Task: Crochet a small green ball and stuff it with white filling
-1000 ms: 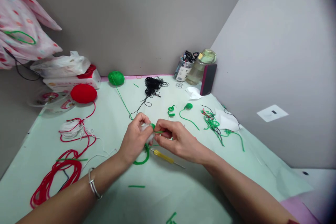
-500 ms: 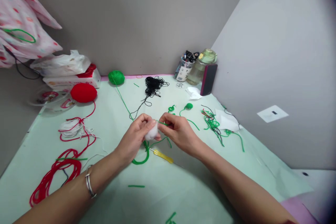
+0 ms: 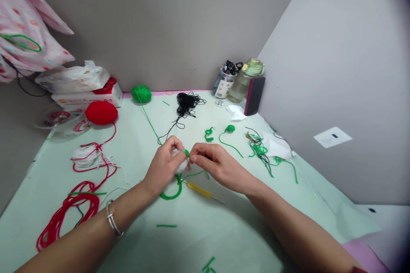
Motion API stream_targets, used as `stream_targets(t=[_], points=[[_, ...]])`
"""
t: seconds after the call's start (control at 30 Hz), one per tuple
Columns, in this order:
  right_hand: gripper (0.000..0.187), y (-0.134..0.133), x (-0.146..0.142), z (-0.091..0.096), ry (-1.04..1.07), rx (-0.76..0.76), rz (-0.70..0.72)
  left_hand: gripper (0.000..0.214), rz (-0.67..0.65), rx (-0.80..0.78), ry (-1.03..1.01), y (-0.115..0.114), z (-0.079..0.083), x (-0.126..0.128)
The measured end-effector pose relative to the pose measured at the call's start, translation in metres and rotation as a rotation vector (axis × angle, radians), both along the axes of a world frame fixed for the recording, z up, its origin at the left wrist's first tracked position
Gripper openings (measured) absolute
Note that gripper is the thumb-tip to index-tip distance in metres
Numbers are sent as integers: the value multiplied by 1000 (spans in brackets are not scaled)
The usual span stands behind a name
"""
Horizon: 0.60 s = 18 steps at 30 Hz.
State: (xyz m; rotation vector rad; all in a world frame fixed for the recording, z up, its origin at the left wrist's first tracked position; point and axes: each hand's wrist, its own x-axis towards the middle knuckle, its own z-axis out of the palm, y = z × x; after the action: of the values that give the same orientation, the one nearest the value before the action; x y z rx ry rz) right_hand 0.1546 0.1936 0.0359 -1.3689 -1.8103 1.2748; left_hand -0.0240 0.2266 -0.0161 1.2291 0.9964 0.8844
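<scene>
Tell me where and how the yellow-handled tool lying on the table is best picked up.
Probably mid-handle on the yellow-handled tool, pinched across its width from above and the near side. The handle is its thickest part and lies flat; thin metal shows at both ends, the left one near the green loop. The right hand is just beyond it.

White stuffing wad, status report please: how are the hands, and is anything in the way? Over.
Left hand gripping white stuffing wad. Right hand pinching green yarn at its edge. Yellow-handled crochet hook close by, not blocking.
</scene>
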Motion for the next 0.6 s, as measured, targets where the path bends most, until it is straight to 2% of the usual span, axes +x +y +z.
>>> stream_targets(t=[0.1, 0.2, 0.3, 0.6], points=[[18, -2, -2, -5, -78, 46, -54, 17, 22, 7, -2, 2, -1, 0], [10, 1, -3, -16, -260, 233, -152, 22, 7, -32, -33, 3, -4, 0], [10, 4, -3, -24, -370, 379, -182, 25, -2, -44, -62, 1, -7, 1], [7, 5, -4, -19, -377, 287, -190, 20, 48, -3, -54, -7, -5, 4]])
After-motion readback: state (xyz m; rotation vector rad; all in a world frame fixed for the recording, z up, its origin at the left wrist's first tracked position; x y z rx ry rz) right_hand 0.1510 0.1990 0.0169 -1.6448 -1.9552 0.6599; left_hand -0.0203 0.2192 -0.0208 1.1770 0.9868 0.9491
